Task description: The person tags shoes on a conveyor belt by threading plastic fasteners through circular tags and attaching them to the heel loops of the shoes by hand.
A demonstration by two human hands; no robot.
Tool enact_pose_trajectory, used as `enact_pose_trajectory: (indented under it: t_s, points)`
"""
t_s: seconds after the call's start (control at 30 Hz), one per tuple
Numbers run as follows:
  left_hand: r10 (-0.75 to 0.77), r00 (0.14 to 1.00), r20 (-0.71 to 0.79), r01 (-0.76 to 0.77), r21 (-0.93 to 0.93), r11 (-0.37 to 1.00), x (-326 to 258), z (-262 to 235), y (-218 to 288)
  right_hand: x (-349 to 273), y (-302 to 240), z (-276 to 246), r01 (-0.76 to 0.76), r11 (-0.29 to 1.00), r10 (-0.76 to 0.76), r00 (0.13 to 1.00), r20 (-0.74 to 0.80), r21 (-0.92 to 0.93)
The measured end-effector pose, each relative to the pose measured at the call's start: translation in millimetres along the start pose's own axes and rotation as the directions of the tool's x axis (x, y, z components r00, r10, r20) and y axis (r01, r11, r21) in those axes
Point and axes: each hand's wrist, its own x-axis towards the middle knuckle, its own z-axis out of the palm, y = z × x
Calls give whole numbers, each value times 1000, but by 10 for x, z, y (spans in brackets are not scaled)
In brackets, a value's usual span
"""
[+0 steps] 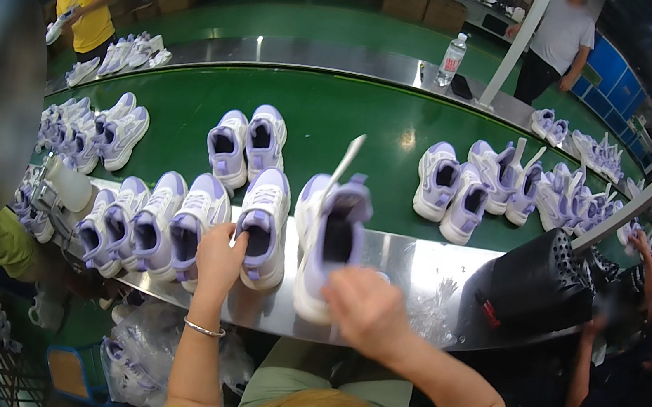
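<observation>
My right hand grips a white and lavender sneaker by its heel side; hand and shoe are slightly blurred. From the sneaker's opening a pale strip sticks up. My left hand is closed beside the heel of another sneaker, which stands on the steel ledge. A thin white bit shows between its thumb and fingers, too small to name. Left of that hand, several matching sneakers stand in a row, toes pointing away. A pair of sneakers sits farther off on the green belt.
The green conveyor belt runs beyond the steel ledge. More sneakers stand on it at right and left. A black perforated box is on the ledge at right. A bottle stands on the far rail. Other people work nearby.
</observation>
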Motion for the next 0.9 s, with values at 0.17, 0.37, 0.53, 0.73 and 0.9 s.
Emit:
enact_pose_trajectory:
  t_s: [0.17, 0.37, 0.53, 0.73, 0.9]
  points:
    - [195, 890, -413, -302, -212, 930, -484, -283, 567, -771, -379, 436, 22, 993, 5, 974, 227, -118]
    - [199, 976, -83, -215, -437, 873, -1102, 125, 559, -302, -169, 140, -195, 974, 203, 978, -55, 114]
    - [125, 992, 15, -95, -565, 820, -1064, 177, 663, 115, 49, 371, -309, 951, 300, 923, 242, 0]
    - [197, 980, -31, -191, -421, 887, -1074, 255, 692, 323, -50, 545, -347, 934, 355, 878, 320, -84]
    - [169, 986, 15, -137, -518, 844, -1002, 193, 633, 342, -2, 259, -763, 624, 501, 554, 664, 166]
